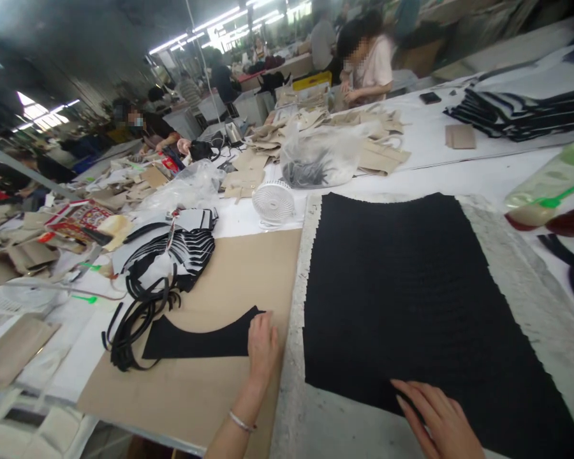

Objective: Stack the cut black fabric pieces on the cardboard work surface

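Note:
My left hand (262, 347) lies flat, fingers together, pressing the right end of a curved black cut piece (196, 341) on a brown cardboard sheet (229, 274). My right hand (440, 421) rests open, fingers stretched, on the near edge of a large black fabric sheet (411, 293) that lies on a white fuzzy backing (511, 255). A bracelet sits on my left wrist. Neither hand grips anything.
A tangle of black straps (138, 312) and stacked black-and-white pieces (191, 248) lie left of the cardboard. A small white fan (273, 203), a plastic bag (316, 156), a bottle (550, 185) and beige cut pieces (377, 153) stand farther back. Other people work at far tables.

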Demonstrator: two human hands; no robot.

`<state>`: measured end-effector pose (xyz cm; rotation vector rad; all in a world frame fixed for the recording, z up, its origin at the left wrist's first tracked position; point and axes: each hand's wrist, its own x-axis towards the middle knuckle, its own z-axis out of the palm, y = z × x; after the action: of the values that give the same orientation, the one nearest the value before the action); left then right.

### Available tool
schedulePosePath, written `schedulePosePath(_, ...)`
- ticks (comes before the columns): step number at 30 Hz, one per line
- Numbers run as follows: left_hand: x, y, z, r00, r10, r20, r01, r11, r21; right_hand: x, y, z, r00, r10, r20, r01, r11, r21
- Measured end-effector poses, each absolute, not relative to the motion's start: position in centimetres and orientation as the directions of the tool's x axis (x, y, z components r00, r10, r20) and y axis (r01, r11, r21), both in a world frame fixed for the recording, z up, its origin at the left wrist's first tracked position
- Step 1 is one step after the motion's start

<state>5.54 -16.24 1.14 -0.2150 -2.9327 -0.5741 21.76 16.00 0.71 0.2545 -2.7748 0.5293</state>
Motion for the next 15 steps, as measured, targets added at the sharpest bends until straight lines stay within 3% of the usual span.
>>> schedulePosePath(5,9.1,-11.2,1.9,-0.861,0.499,0.100,0.498,0.787,0.365,18.9,12.1,1.9,-0.947,-0.166,0.275,-0.256,0.907,-0.334)
schedulePosePath(10,11.0,-10.1,0.6,-0.847,0.524,0.086,0.528,0.816,0.234,18.7,11.3,1.6,-0.958,-0.161,0.239,-0.240,0.904,-0.353)
schedulePosePath(15,10.3,-10.1,0.2,-0.840,0.538,0.073,0.540,0.813,0.216,18.8,11.5,1.4,-0.960,-0.160,0.229,-0.235,0.904,-0.356)
